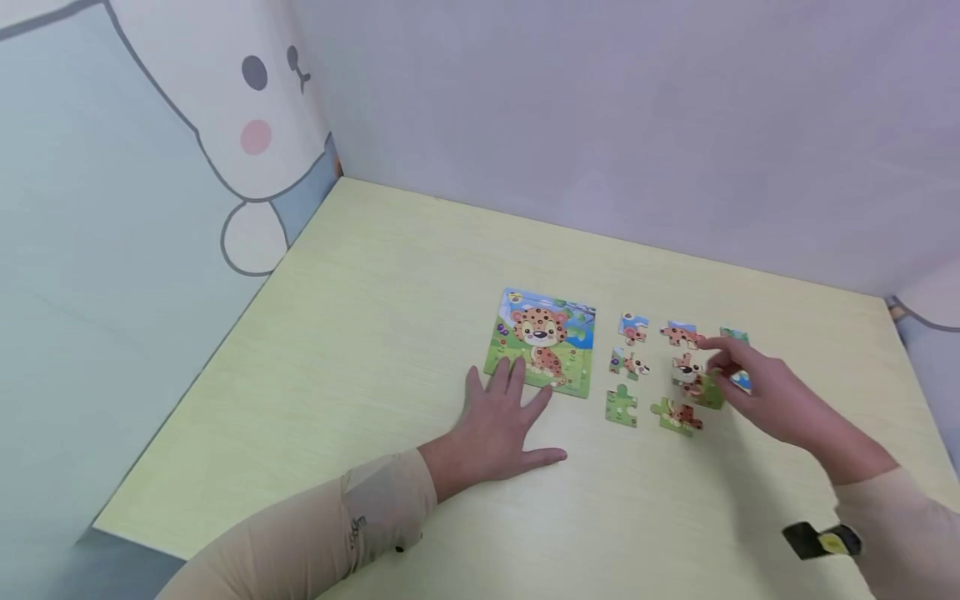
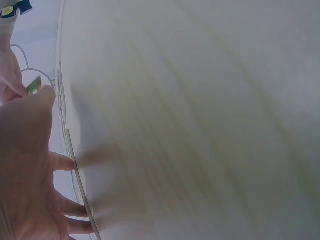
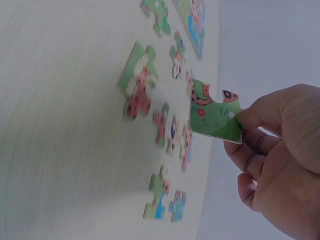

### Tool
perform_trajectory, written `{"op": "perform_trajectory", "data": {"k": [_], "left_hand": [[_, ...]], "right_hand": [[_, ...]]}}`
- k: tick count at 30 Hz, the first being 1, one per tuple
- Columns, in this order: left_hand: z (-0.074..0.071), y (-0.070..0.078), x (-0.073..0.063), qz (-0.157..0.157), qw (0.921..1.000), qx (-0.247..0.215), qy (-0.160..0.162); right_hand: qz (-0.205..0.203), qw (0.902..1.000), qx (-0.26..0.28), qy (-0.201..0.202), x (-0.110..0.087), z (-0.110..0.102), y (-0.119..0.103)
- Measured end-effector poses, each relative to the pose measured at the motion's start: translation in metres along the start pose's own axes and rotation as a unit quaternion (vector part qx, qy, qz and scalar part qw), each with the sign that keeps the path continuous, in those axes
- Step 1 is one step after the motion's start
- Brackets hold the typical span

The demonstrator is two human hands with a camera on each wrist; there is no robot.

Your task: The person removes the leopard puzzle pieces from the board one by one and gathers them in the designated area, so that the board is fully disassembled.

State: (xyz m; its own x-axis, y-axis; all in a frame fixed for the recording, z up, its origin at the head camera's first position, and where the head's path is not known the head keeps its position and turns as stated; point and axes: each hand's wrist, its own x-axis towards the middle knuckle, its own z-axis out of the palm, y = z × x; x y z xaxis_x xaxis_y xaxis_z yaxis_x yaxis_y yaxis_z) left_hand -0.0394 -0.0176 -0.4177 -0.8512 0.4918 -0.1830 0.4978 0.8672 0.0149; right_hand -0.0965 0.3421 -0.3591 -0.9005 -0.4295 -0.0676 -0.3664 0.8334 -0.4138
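A leopard-picture puzzle board (image 1: 543, 333) lies flat near the middle of the table. My left hand (image 1: 498, 429) has its fingers straight and spread, the fingertips resting at the board's near edge. Thumb and fingers of my right hand (image 3: 280, 145) pinch a green corner puzzle piece (image 3: 215, 122) with a red flower and some spotted fur on it. That piece is held above the table, over the loose pieces. Below and around it lie a bottom-edge piece (image 1: 677, 415), a face piece (image 1: 686, 368), partly covered, and a spotted head piece (image 1: 681, 335).
More loose pieces lie right of the board: a blue-topped ear piece (image 1: 633, 327), a cheek piece (image 1: 628, 364) and a green corner piece (image 1: 621, 407). A blue-green piece (image 1: 735, 335) sits farther right, partly behind the right hand. Pale walls (image 1: 600, 125) border the table (image 1: 375, 275).
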Motion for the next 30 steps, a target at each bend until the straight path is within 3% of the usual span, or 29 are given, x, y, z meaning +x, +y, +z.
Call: {"op": "perform_trajectory", "data": {"k": [6,11,21,30], "left_hand": [[0.0,-0.002,-0.001,-0.005,0.9999,-0.004,-0.008],[-0.001,-0.003,-0.002,-0.006,0.9999,-0.003,-0.009],[-0.001,-0.001,-0.001,-0.003,0.9999,0.0,-0.016],[-0.01,-0.016,-0.001,0.001,0.9997,-0.017,0.019]], "right_hand": [[0.049,0.9975,-0.013,-0.05,-0.031,0.002,0.032],[0.068,0.9954,-0.027,-0.062,-0.037,0.013,0.041],[0.107,0.9913,-0.067,-0.037,-0.04,0.011,0.043],[0.11,0.9844,-0.128,0.051,-0.034,0.007,0.023]]}}
